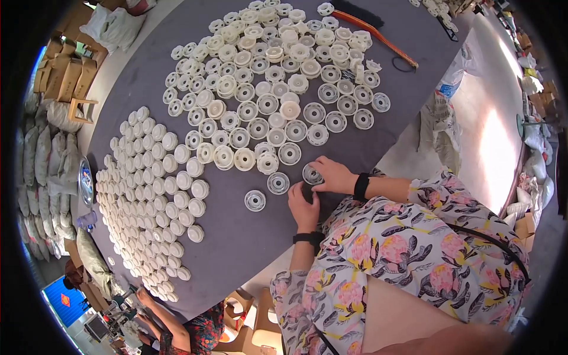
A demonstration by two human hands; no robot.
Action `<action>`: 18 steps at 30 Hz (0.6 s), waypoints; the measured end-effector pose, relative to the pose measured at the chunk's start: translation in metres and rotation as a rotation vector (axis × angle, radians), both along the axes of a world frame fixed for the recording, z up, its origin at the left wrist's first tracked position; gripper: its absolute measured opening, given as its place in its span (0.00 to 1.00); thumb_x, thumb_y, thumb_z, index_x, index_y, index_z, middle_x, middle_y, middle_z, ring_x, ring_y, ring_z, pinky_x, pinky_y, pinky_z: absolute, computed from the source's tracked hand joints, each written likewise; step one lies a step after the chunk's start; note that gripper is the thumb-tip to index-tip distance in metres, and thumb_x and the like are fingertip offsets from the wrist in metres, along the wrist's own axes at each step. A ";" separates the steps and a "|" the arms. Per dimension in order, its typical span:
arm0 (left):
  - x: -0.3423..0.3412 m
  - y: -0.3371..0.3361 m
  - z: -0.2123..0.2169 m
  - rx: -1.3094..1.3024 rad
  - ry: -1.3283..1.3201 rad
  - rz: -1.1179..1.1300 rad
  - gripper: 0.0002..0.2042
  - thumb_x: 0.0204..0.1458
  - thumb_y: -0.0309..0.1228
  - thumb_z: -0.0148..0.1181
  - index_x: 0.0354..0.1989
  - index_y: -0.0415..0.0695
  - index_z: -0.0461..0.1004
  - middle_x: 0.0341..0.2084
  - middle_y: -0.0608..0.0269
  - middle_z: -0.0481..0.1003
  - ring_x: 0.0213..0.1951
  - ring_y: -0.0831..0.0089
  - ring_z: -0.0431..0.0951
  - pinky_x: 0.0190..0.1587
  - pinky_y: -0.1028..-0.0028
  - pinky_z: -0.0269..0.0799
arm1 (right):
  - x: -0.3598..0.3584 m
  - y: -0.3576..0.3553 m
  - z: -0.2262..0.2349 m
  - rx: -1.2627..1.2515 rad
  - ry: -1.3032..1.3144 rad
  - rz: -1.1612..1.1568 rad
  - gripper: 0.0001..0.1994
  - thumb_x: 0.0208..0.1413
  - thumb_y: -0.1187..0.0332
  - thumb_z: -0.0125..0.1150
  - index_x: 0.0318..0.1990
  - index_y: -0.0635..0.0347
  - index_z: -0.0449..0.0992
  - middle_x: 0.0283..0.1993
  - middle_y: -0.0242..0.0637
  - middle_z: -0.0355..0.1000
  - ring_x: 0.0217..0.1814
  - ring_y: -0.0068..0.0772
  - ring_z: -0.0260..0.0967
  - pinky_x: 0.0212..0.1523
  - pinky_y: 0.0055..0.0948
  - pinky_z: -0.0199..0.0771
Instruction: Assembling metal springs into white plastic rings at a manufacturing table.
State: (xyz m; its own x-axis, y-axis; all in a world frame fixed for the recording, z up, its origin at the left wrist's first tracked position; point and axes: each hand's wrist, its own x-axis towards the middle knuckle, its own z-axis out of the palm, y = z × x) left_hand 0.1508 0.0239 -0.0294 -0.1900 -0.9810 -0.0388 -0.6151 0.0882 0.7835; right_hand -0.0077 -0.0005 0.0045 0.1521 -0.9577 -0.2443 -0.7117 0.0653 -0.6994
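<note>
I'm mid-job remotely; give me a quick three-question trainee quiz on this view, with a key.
1. True or false: a black band circles each of the wearer's wrists.
2. Fill in: a grey disc sits between the thumb and fingers of the wearer's ____.
3. Which tool lies on the table? A) claw hammer B) orange-handled brush C) paint roller

Key: 1. True. 2. Right hand. 3. B, the orange-handled brush.

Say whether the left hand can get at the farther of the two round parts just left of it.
Likely yes: the left hand is near that pale round part, with nothing apparently between them on the dark tabletop.
</note>
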 end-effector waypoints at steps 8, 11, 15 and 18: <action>-0.023 -0.027 -0.005 -0.257 -0.266 -0.299 0.27 0.41 0.34 0.61 0.53 0.46 0.62 0.53 0.54 0.61 0.55 0.60 0.60 0.53 0.59 0.54 | -0.020 0.005 -0.016 0.007 -0.084 -0.136 0.17 0.48 0.61 0.53 0.44 0.59 0.68 0.42 0.44 0.65 0.43 0.45 0.65 0.43 0.36 0.67; -0.014 -0.038 -0.005 -0.264 -0.374 -0.344 0.25 0.43 0.35 0.57 0.52 0.46 0.63 0.53 0.58 0.62 0.54 0.62 0.61 0.53 0.60 0.53 | -0.031 0.006 -0.019 -0.001 -0.092 -0.189 0.15 0.48 0.63 0.52 0.43 0.59 0.68 0.41 0.44 0.65 0.43 0.45 0.65 0.43 0.36 0.67; 0.012 -0.037 0.004 -0.269 -0.495 -0.332 0.23 0.40 0.32 0.55 0.49 0.45 0.65 0.49 0.62 0.65 0.52 0.65 0.63 0.49 0.61 0.55 | -0.048 0.010 -0.016 0.045 -0.086 -0.247 0.15 0.48 0.63 0.52 0.43 0.58 0.68 0.41 0.43 0.65 0.43 0.44 0.65 0.44 0.35 0.66; 0.031 -0.038 0.019 -0.164 -0.579 -0.274 0.25 0.40 0.33 0.57 0.51 0.44 0.63 0.47 0.61 0.65 0.50 0.62 0.64 0.51 0.60 0.54 | -0.055 0.013 -0.013 0.065 -0.087 -0.271 0.15 0.48 0.63 0.52 0.43 0.58 0.68 0.41 0.43 0.65 0.43 0.44 0.65 0.44 0.35 0.66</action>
